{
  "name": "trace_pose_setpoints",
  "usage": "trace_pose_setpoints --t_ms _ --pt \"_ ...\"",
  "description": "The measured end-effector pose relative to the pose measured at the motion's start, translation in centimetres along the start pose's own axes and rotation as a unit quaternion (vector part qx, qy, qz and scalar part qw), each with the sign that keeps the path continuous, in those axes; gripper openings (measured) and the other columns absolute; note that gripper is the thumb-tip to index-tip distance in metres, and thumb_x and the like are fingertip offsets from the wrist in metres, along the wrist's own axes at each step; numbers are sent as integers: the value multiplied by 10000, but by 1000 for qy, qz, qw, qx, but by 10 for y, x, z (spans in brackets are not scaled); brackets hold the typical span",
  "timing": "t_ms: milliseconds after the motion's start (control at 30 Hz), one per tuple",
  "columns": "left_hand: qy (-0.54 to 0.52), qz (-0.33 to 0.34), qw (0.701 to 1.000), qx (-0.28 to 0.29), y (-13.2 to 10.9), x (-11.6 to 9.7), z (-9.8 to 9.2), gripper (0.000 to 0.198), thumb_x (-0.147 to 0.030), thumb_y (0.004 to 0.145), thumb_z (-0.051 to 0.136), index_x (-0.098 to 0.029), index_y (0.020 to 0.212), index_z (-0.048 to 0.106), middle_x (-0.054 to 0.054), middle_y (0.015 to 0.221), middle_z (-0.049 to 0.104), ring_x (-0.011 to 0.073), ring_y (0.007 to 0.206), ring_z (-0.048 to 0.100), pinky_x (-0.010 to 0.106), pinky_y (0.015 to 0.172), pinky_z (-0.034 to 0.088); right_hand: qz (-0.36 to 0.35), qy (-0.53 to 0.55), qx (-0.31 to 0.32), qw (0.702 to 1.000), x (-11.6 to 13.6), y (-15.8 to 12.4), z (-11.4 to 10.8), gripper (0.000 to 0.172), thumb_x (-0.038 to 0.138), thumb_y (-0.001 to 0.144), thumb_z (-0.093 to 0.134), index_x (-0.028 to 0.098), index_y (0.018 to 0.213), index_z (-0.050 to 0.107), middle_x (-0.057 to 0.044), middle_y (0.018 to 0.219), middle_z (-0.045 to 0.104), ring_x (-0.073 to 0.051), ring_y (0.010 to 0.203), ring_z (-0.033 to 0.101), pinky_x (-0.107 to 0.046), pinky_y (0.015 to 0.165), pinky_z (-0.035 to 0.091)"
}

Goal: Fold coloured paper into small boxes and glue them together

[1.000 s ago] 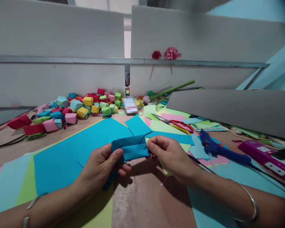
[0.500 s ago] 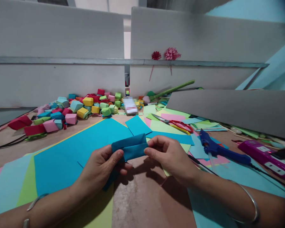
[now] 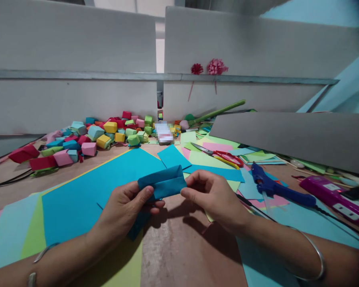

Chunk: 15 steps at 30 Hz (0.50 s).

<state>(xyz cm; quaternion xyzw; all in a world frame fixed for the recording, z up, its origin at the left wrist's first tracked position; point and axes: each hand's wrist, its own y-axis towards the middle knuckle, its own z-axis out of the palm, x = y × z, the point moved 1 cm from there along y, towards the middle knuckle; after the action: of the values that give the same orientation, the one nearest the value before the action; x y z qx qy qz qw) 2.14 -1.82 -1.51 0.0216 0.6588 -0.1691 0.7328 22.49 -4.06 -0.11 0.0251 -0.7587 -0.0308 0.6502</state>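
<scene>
A folded strip of blue paper (image 3: pixel 167 186), shaped like a small open box, is held up between both hands above the table. My left hand (image 3: pixel 127 207) grips its left end, thumb in front and fingers behind. At the right end, the thumb and fingertips of my right hand (image 3: pixel 211 195) pinch its edge. Beneath my left wrist and beyond it lies a large blue paper sheet (image 3: pixel 74 203). A small blue paper square (image 3: pixel 173 157) rests just past the held piece.
Folded paper boxes (image 3: pixel 104 129) are heaped at the back left. On the right lie scissors (image 3: pixel 218 154), a blue glue gun (image 3: pixel 281 191) with its cord, and a purple power strip (image 3: pixel 335 199). Grey panels (image 3: pixel 74 44) stand behind, with two paper flowers (image 3: pixel 217 67).
The folded blue paper has shifted very slightly left and up with my left hand. My right hand stays almost in place, still pinching its end.
</scene>
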Motion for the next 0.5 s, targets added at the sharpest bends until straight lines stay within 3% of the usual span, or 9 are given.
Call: trace_pose_setpoints --t_ms 233,367,500 --pt "9 -16 1000 21 1 3 -2 412 -486 661 821 -136 849 713 118 787 772 192 652 708 291 624 585 24 -11 11 1000 -2 1 1 197 336 732 710 186 689 590 12 648 572 -124 589 560 -264 538 448" --pt "17 -15 999 24 0 0 -1 439 -503 636 829 -129 832 707 125 790 773 205 657 711 302 622 591 -32 -20 0 999 -2 1 -1 143 283 721 717 177 651 651 -26 785 603 -126 665 549 -261 551 442" --pt "15 -12 999 27 1 0 0 438 -498 620 841 -129 812 703 118 775 774 188 632 708 277 605 588 -32 17 -7 999 -5 0 -1 92 264 711 724 186 669 699 -42 921 589 -115 689 543 -238 493 421"
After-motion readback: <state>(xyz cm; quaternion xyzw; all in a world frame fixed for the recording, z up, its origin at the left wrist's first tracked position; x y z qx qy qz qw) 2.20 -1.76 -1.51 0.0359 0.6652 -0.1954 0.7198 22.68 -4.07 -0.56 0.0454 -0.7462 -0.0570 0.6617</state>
